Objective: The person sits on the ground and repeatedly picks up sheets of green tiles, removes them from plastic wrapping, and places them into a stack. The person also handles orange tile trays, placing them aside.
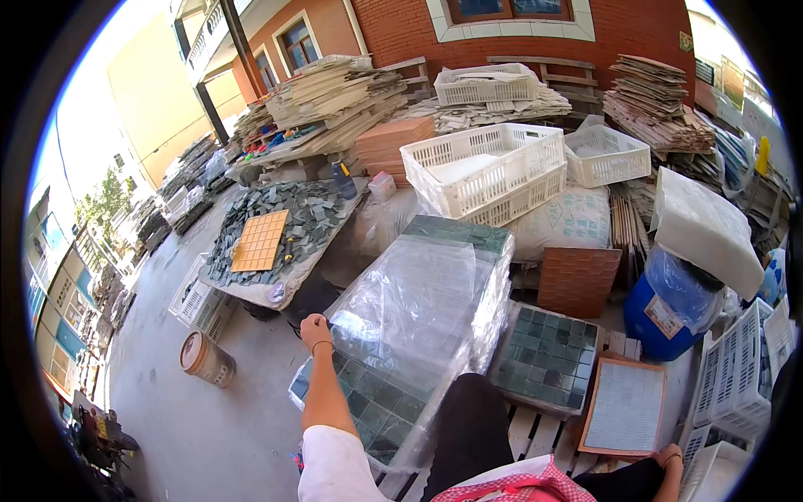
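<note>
My left hand (315,332) reaches forward with closed fingers at the left edge of a clear plastic film (410,284). The film lies wrinkled over a long, low stack of dark green tile sheets (376,402). Green tiles show bare at the stack's near end, under my left forearm. Low at the right, my right hand (669,458) rests beside my thigh, close to a white crate; its fingers are partly hidden. To the right of my knee sits a smaller stack of green tile sheets (548,356) on wooden slats.
A table (293,289) heaped with loose green tile pieces holds an orange grid tray (260,240). A brown bucket (207,360) stands on the floor. White crates (485,171), a blue barrel (669,309) and a grey panel (623,406) surround the right side.
</note>
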Demonstrator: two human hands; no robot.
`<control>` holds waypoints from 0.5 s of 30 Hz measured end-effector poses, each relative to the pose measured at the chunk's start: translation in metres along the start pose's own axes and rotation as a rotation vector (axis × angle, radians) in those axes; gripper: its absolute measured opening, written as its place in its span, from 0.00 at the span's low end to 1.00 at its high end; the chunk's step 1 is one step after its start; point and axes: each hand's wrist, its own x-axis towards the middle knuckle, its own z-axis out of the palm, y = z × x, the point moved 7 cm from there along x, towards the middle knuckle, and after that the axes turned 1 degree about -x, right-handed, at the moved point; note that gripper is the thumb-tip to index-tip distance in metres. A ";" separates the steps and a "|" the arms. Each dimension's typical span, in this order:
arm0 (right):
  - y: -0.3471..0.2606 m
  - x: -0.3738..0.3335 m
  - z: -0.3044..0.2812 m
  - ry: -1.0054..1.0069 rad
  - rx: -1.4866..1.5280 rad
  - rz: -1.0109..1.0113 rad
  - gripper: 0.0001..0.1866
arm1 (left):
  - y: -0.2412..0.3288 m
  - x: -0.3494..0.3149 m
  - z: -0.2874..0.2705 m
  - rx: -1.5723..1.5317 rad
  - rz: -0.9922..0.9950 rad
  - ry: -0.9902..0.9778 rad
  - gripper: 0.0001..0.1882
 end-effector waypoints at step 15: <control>0.002 0.025 0.011 0.079 -0.034 -0.024 0.24 | 0.008 0.004 0.044 0.005 0.133 -0.286 0.04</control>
